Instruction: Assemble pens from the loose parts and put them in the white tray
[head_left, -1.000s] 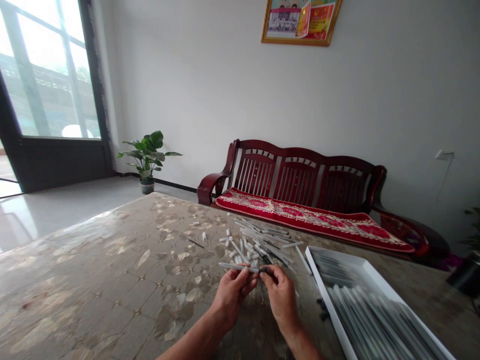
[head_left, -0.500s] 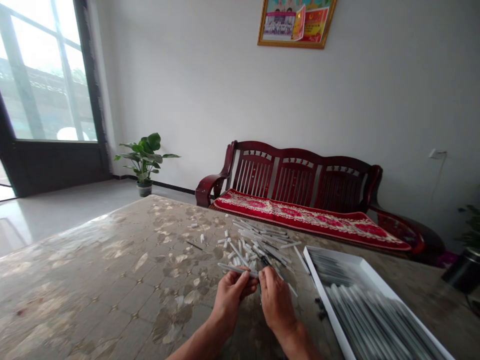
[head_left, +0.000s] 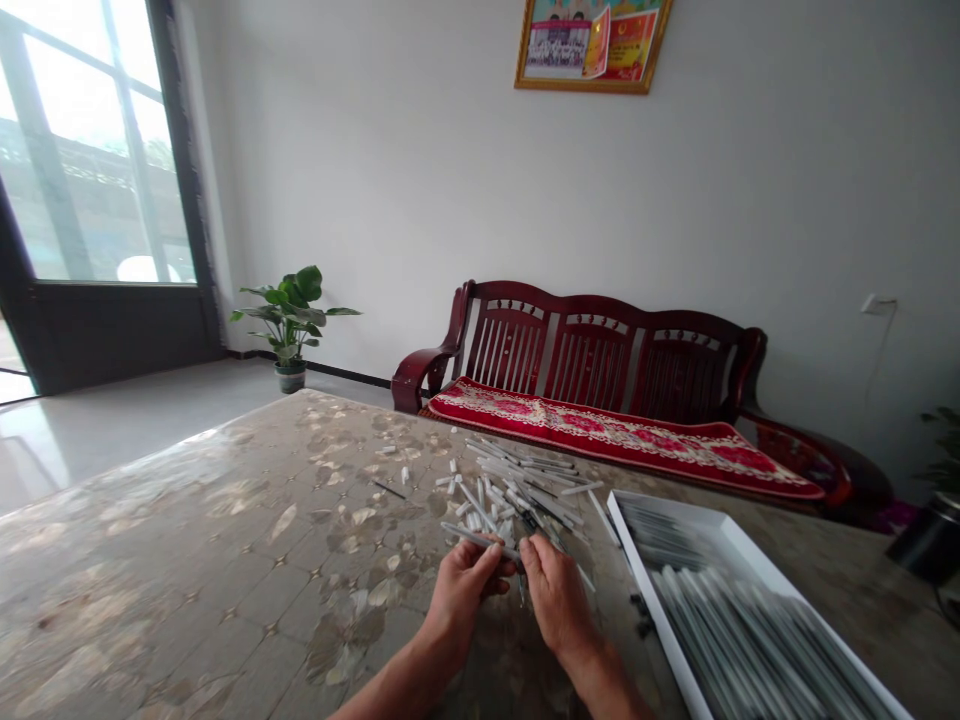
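Observation:
A slim, greyish pen (head_left: 465, 534) lies across my fingers, its far end pointing left. My left hand (head_left: 457, 598) pinches it between thumb and fingers near the middle. At the pen's right end, my right hand (head_left: 556, 592) is closed with thumb and fingertips together; the tip there is hidden. Just beyond both hands is a loose pile of white pen caps (head_left: 454, 482) and thin pen parts (head_left: 517, 465). Some small black pieces (head_left: 529, 521) lie close to my right fingertips.
To the right stands a white box (head_left: 757, 550) holding many grey pens (head_left: 750, 630) in rows. Small black parts (head_left: 642, 615) lie by its left side. One dark thin rod (head_left: 389, 490) rests on the patterned tabletop (head_left: 225, 560). Behind is a wooden bench (head_left: 592, 350).
The pen has shifted slightly to the right and tilts a little more. My right fingers have moved a touch rightward along its end. The things on the table look unmoved.

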